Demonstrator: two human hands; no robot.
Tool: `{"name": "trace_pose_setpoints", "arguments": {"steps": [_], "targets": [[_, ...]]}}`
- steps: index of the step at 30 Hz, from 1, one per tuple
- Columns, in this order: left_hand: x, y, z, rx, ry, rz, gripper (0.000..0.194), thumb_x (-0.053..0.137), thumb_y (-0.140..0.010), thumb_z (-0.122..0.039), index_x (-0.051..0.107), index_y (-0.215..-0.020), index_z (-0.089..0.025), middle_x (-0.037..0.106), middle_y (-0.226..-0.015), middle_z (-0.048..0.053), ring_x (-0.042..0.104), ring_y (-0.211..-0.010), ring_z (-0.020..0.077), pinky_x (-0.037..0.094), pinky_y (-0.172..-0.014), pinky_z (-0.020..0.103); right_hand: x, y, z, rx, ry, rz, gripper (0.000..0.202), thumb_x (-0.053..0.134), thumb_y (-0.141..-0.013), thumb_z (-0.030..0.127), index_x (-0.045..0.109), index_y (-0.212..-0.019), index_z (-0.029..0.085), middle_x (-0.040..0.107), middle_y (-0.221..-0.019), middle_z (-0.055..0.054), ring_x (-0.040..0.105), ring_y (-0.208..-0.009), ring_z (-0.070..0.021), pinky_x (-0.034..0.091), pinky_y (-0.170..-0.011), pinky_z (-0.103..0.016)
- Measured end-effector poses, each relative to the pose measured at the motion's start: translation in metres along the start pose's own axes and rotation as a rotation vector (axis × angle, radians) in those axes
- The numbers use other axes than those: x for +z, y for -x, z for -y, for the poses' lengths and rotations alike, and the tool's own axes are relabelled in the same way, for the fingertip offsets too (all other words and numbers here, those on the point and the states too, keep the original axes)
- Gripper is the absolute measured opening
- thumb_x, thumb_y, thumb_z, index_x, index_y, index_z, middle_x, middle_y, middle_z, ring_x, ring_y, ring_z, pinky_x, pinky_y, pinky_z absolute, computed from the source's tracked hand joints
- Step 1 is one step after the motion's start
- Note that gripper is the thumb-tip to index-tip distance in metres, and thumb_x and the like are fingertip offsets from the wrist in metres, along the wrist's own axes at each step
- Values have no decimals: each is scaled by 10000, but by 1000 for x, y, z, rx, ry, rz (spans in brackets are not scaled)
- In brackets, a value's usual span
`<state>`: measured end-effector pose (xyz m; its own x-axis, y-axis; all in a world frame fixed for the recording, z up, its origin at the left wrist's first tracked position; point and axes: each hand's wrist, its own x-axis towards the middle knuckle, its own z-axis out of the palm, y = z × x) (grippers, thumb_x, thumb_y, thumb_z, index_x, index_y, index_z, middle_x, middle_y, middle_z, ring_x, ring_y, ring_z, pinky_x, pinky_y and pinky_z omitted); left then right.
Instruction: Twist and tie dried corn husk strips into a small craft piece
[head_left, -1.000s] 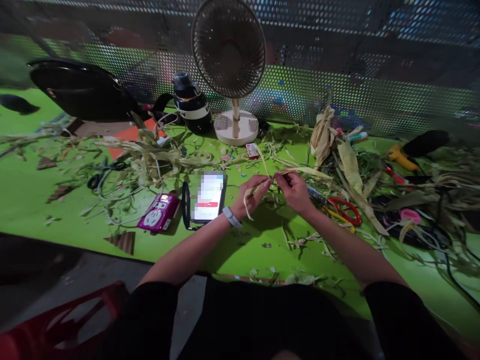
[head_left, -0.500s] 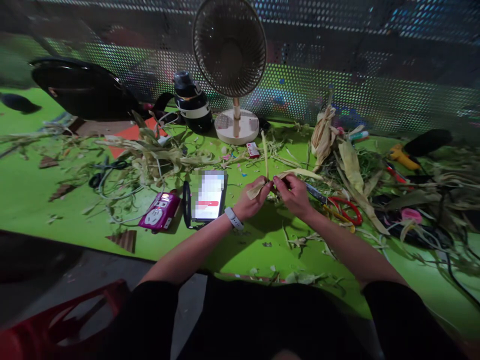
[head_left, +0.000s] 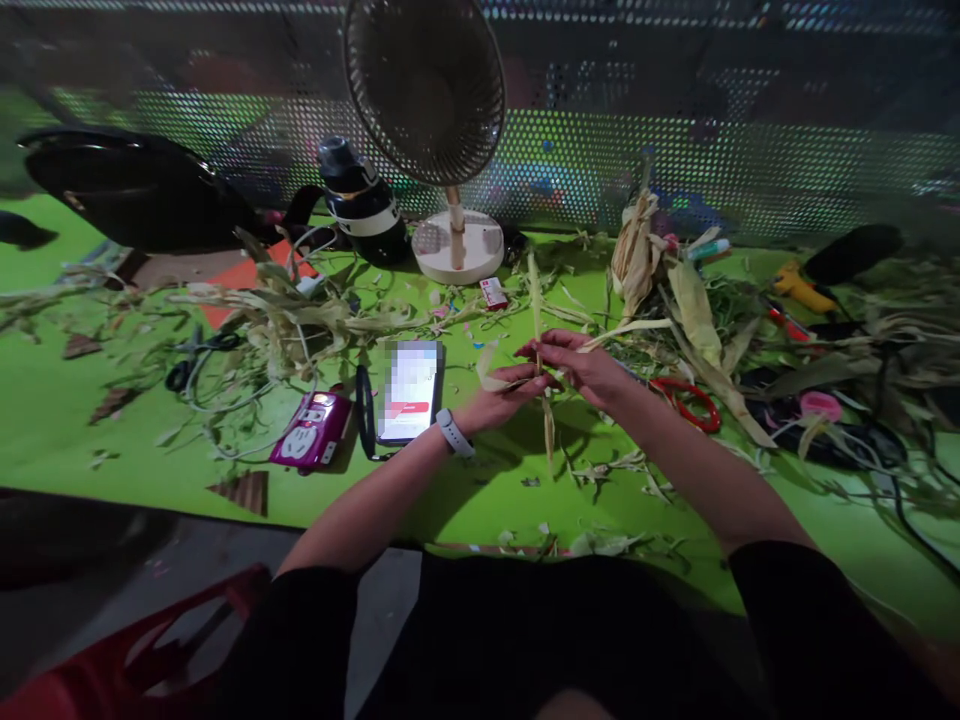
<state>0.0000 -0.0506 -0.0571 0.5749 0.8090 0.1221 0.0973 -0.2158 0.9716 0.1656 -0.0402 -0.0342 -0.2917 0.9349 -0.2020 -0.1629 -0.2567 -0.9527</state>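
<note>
Right hand (head_left: 590,370) has its fingers straighter than half a second ago, fingertips lightly closed on an upright corn-husk strip (head_left: 535,300). Left hand (head_left: 510,395) has also loosened from its tighter curl, and its part-bent fingers hold the same strip just below the right fingertips. The strip runs between the hands, its upper end pointing toward the fan (head_left: 457,245); a tail of husk (head_left: 549,435) now shows below them. Another husk strip (head_left: 637,326) sticks out beyond the right hand, and a curled husk piece (head_left: 489,368) lies against the left.
</note>
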Motion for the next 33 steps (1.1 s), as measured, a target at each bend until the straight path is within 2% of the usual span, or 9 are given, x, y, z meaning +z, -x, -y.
{"name": "trace_pose_setpoints", "arguments": {"steps": [3, 10, 13, 15, 17, 19, 24, 29, 33], "targets": [[0, 1, -2, -34, -10, 6, 344, 512, -862, -466, 724, -873, -195, 619, -677, 16, 563, -668, 141, 458, -643, 255, 5, 1, -7, -70, 9, -83, 366, 776, -593, 497, 614, -690, 184, 700, -788, -31, 620, -727, -156, 465, -576, -260], [4, 5, 2, -35, -18, 168, 371, 480, -885, -459, 732, -916, -188, 687, -882, 55, 595, -785, 154, 466, -725, 265, 11, -3, -18, -126, -28, -219, 359, 796, -563, 480, 603, -628, 184, 669, -688, -7, 612, -716, -140, 483, -684, -268], [9, 5, 4, -66, 61, 121, 365, 519, -861, -477, 725, -877, -176, 638, -741, 41, 527, -629, 119, 424, -570, 238, 7, -3, -12, -76, -30, -165, 385, 792, -560, 509, 607, -653, 185, 670, -692, -11, 619, -713, -148, 491, -692, -278], [11, 3, 5, -123, 165, 45, 379, 531, -845, -501, 710, -871, -167, 530, -602, 5, 412, -508, 84, 322, -458, 214, 2, -3, -5, -22, -11, -90, 403, 725, -633, 566, 631, -726, 185, 687, -755, -32, 632, -735, -163, 499, -672, -290], [10, 1, 7, -172, 290, -28, 387, 531, -836, -508, 690, -875, -157, 405, -529, -30, 312, -458, 67, 232, -422, 211, -3, -3, 1, -28, 31, -67, 414, 665, -693, 587, 653, -783, 183, 696, -811, -45, 635, -752, -161, 497, -666, -285], [7, -2, 9, -187, 394, -88, 360, 547, -810, -485, 671, -859, -152, 349, -512, -45, 268, -446, 61, 198, -418, 215, -7, -3, 5, -81, 102, -75, 402, 672, -695, 575, 660, -761, 179, 690, -789, -36, 623, -731, -149, 487, -667, -273], [1, -3, 12, -179, 513, -44, 303, 546, -730, -380, 606, -941, -171, 501, -601, -11, 366, -471, 79, 246, -425, 228, -11, -6, 1, -175, 256, -98, 471, 640, -693, 644, 630, -633, 177, 623, -610, -8, 557, -582, -129, 464, -629, -282], [3, 2, 9, -143, 449, -10, 327, 479, -858, -509, 528, -864, -185, 517, -584, -17, 417, -468, 97, 317, -455, 254, -16, -10, -4, -222, 331, -177, 526, 571, -711, 707, 619, -624, 190, 558, -540, 7, 499, -517, -115, 410, -538, -260], [6, 3, 6, -108, 385, 14, 370, 500, -852, -561, 484, -862, -192, 536, -599, -21, 451, -492, 97, 359, -493, 257, -14, -9, -4, -237, 337, -217, 542, 565, -681, 741, 580, -614, 203, 514, -502, 27, 475, -482, -110, 394, -496, -255]]}}
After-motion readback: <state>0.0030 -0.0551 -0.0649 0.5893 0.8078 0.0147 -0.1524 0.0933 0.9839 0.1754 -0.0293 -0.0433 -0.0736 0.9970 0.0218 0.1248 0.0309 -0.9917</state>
